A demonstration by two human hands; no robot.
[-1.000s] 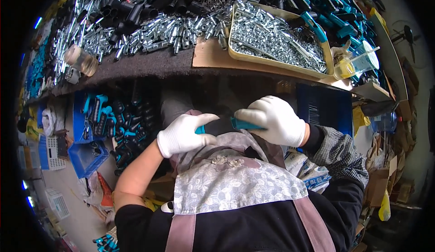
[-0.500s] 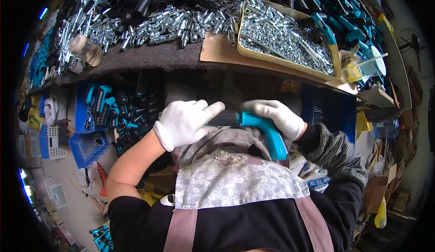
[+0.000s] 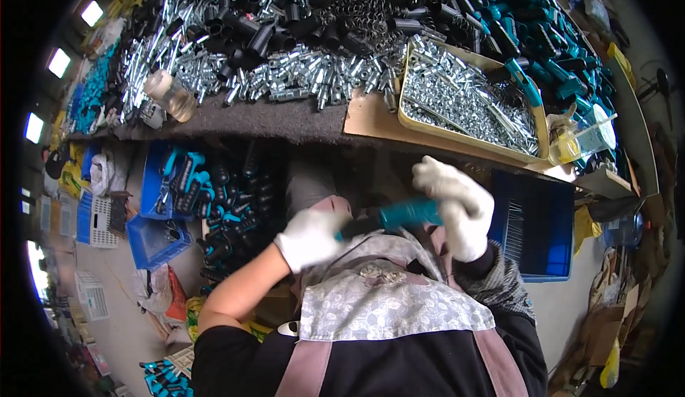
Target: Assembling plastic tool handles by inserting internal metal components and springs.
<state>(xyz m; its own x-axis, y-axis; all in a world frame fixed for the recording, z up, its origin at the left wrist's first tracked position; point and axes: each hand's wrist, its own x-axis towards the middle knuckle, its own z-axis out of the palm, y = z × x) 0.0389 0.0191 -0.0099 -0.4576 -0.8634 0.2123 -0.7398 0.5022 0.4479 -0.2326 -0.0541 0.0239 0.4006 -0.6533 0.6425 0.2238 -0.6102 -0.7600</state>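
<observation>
A teal-and-black pistol-grip tool [image 3: 410, 215] lies crosswise above my apron, smeared by motion. My left hand [image 3: 312, 238], in a white knitted glove, is closed round its dark end, hiding much of that part. At the teal end is my right hand [image 3: 460, 208], also gloved. Its fingers are stretched out and apart, and the palm is beside the teal handle; whether it touches is unclear. The patterned grey apron [image 3: 392, 301] spreads below both hands.
Across the bench ahead lie heaped metal shafts [image 3: 300, 72], black tubes and springs. A tray of small metal parts [image 3: 546, 144] stands at its edge, beside teal handles [image 3: 564, 76]. Blue crates [image 3: 546, 277] flank me; black-and-teal handles [image 3: 239, 208] pile up at left.
Both hands and the tool have come lower, nearer my body. My right hand has turned and its fingers have lifted off the teal handle. The whole view has shifted somewhat.
</observation>
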